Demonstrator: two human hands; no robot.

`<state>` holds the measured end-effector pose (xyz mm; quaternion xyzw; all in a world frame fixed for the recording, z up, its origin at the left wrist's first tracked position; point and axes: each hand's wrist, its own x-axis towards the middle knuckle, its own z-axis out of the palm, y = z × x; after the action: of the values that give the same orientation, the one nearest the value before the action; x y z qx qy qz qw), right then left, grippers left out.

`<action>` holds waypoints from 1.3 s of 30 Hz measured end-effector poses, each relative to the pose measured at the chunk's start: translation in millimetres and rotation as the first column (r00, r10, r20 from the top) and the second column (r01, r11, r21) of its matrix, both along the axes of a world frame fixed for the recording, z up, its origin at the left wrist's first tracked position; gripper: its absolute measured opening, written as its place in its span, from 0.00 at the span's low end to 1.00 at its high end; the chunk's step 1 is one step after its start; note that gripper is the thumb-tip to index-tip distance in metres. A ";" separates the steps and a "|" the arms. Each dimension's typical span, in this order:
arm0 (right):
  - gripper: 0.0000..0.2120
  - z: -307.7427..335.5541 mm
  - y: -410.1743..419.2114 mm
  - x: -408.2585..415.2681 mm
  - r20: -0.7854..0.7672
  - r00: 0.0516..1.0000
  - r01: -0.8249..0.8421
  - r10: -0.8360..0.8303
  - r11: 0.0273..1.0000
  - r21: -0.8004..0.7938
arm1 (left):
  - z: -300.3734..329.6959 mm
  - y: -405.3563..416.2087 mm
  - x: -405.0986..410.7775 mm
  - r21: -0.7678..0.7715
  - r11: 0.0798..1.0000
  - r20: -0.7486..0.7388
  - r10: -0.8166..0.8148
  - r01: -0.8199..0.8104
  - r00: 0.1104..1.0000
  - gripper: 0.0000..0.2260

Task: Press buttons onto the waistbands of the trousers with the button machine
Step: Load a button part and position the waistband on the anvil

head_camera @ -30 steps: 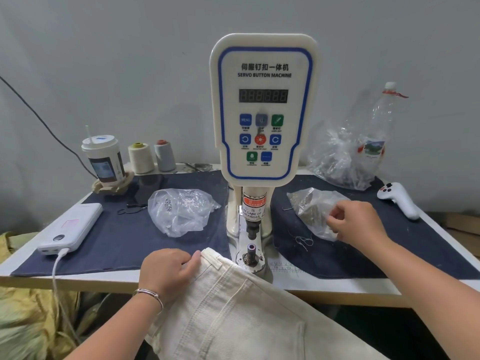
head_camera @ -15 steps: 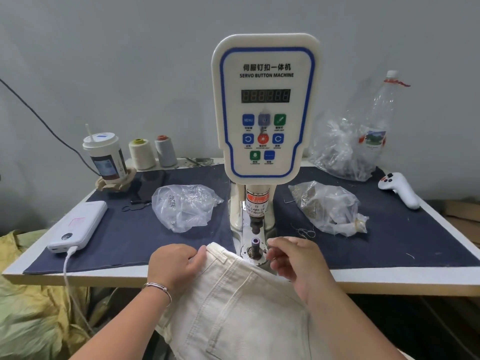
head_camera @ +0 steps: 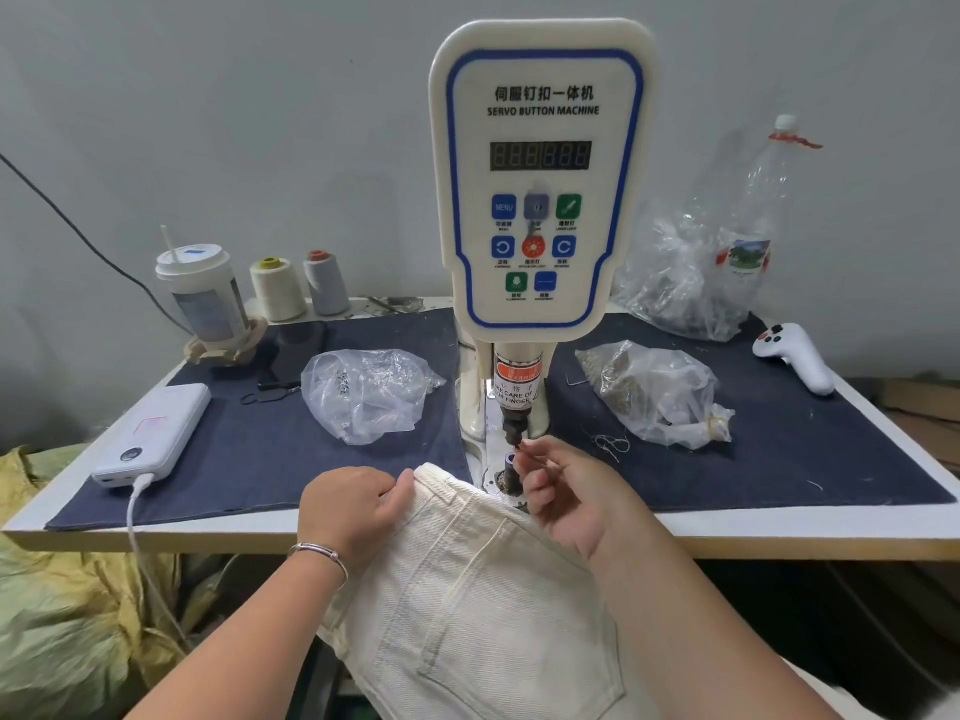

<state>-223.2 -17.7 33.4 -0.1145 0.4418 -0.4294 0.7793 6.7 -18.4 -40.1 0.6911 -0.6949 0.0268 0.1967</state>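
Left hand point(head_camera: 349, 507) gripped the waistband edge of the cream denim trousers point(head_camera: 467, 589), draped over the bench point(head_camera: 779, 532) near edge just left of the lower die. Right hand point(head_camera: 566, 491) pinched a small dark button part at the punch tip of the cream servo button machine point(head_camera: 540, 174), other fingers loosely curled.

- The button machine point(head_camera: 540, 200) stands at the middle of the tabletop point(head_camera: 779, 532).
- Left of it lie a plastic bag point(head_camera: 369, 392) and, further left, a power bank point(head_camera: 156, 433).
- Behind them stand a cup point(head_camera: 202, 296) and two thread spools point(head_camera: 298, 288).
- Right of the machine lie another bag point(head_camera: 654, 392) and a controller point(head_camera: 795, 356).
- The trousers point(head_camera: 467, 589) lie before the machine, between the hands point(head_camera: 358, 506).
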 end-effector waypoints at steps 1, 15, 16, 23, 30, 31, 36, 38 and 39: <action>0.06 0.5 -0.3 0.0 0.008 1.000 -0.002 0.002 1.000 0.000 | -0.2 -0.1 0.3 -0.002 1.000 -0.001 -0.002 0.002 1.000 0.26; 0.09 6.4 2.2 -2.3 0.131 0.990 0.046 -0.051 0.998 0.042 | -2.0 -0.5 0.6 -0.009 1.000 0.004 0.001 -0.001 1.000 0.26; 0.09 7.0 2.9 -3.2 0.144 0.988 0.050 -0.056 0.998 0.041 | -2.3 -0.7 0.9 -0.012 1.000 -0.002 0.000 0.000 1.000 0.26; 0.05 10.2 10.4 -1.5 0.110 0.994 0.022 -0.020 1.000 -0.014 | -2.1 -1.4 0.9 -0.019 1.000 -0.008 -0.006 0.005 1.000 0.26; 0.06 10.6 15.2 -0.7 0.172 0.985 0.038 -0.034 0.999 -0.025 | -2.7 -0.6 -0.4 -0.018 1.000 -0.007 0.000 0.000 1.000 0.26; 0.07 9.8 16.2 -0.1 0.178 0.983 0.041 -0.035 0.999 -0.029 | -2.8 -0.8 -0.4 -0.017 1.000 -0.004 -0.001 0.001 1.000 0.26; 0.08 6.8 19.9 3.4 0.170 0.985 0.050 -0.040 0.997 -0.052 | -2.9 -1.1 0.4 -0.012 1.000 0.009 -0.001 0.001 1.000 0.26; 0.09 6.6 21.1 3.4 0.158 0.987 0.051 -0.041 0.997 -0.060 | -2.9 -0.8 0.2 -0.013 1.000 0.008 -0.005 0.005 1.000 0.26; 0.09 6.8 21.9 3.2 0.154 0.987 0.051 -0.041 0.997 -0.065 | -2.9 -0.9 0.1 -0.015 1.000 0.005 -0.006 0.006 1.000 0.26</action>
<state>-220.0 4.1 40.2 -0.0976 0.3683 -0.4697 0.7964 6.8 -19.3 -43.0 0.6875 -0.6972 0.0332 0.2004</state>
